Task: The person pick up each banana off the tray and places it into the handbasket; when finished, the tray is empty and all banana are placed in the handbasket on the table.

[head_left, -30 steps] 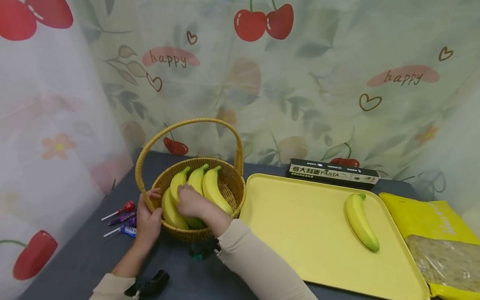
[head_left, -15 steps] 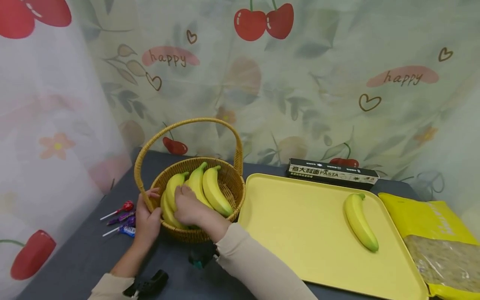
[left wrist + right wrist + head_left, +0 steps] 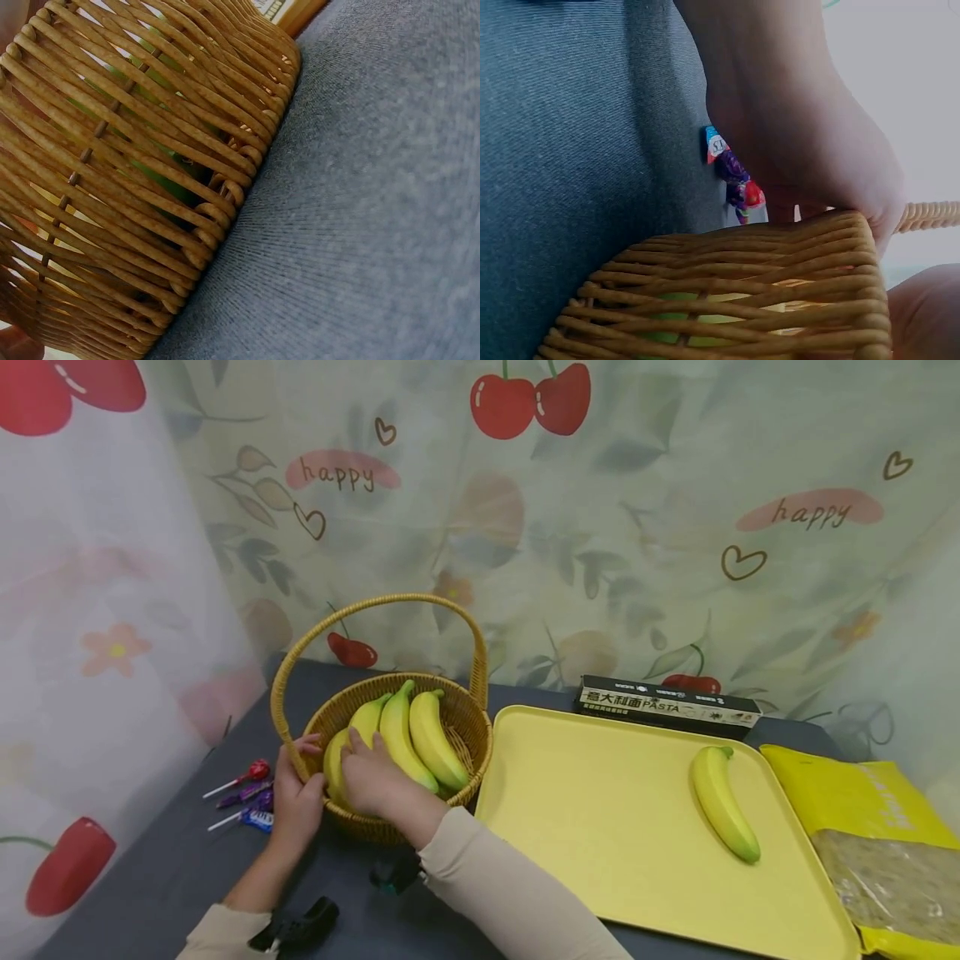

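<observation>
My left hand grips the left rim of the wicker basket, thumb outside, by the foot of its arched handle. Inside lie several yellow bananas with green ends. My right hand reaches in and holds the second banana from the left, covering its lower part; its fingertips are partly hidden. The leftmost banana is against this hand. Two more bananas lie to its right. The right wrist view shows my left hand over the basket's edge.
A yellow tray right of the basket bears a single banana. Behind it stands a black pasta box. At far right lies a yellow bag. Lollipops and wrapped sweets lie left of my left hand.
The second banana's stem has swung right, towards the other two bananas. My right hand has shifted slightly down and left, its fingers less curled. The left hand has stayed at the rim.
</observation>
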A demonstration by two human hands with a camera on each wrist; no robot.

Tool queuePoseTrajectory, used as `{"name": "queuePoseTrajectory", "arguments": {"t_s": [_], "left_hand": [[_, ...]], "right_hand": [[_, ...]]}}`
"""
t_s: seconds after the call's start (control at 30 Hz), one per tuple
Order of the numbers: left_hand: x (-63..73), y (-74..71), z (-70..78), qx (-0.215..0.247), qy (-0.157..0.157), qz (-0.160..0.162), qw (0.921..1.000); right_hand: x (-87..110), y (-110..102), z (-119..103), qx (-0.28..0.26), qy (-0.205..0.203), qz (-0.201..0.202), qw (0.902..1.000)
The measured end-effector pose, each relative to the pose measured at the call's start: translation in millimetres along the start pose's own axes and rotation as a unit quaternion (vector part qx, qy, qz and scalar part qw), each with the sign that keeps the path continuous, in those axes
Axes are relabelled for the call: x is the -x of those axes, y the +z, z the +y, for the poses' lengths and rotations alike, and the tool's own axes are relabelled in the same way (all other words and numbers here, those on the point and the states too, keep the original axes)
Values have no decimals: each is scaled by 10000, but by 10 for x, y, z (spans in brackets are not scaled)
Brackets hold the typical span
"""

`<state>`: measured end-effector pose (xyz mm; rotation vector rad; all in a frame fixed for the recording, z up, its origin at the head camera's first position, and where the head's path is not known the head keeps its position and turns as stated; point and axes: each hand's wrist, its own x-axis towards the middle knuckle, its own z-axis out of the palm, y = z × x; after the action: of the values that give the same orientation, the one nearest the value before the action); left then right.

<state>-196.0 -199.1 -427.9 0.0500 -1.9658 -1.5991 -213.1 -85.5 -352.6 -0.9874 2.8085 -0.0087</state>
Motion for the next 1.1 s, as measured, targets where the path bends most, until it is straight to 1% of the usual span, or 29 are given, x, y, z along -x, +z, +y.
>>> {"name": "queuePoseTrajectory", "arguments": {"t_s": [0.07,0.27,0.37,0.47,0.6,0.7,0.8,0.93,1.0,1.1], "left_hand": [[-1,-4,0,5,31,5,10000],[-2,-12,13,75,31,13,10000],[-4,-7,-2,30,37,1,10000],[-3,2,-10,-10,11,1,10000],[4,16,2,92,-86,-43,9999],[7,25,3,166,-147,-100,9997],[7,26,0,170,-145,-122,9997],[8,11,-1,166,-97,-71,9998],[6,2,-8,176,-87,-47,9998],[7,-1,-12,175,-117,-67,9998]], "right_hand": [[-2,3,13,-120,-51,-42,9999],[8,-28,110,-804,-314,-65,9962],[50,-63,171,-1042,-477,40,9934],[150,-109,252,-1377,-586,127,9887],[401,-162,458,-1994,-678,272,9772],[645,-178,715,-2438,-682,470,9663],[892,-164,1019,-2723,-574,721,9578],[1198,-113,1392,-2746,-141,1030,9559],[1336,-75,1547,-2752,127,1115,9548],[1536,-3,1745,-2828,522,1196,9503]]}}
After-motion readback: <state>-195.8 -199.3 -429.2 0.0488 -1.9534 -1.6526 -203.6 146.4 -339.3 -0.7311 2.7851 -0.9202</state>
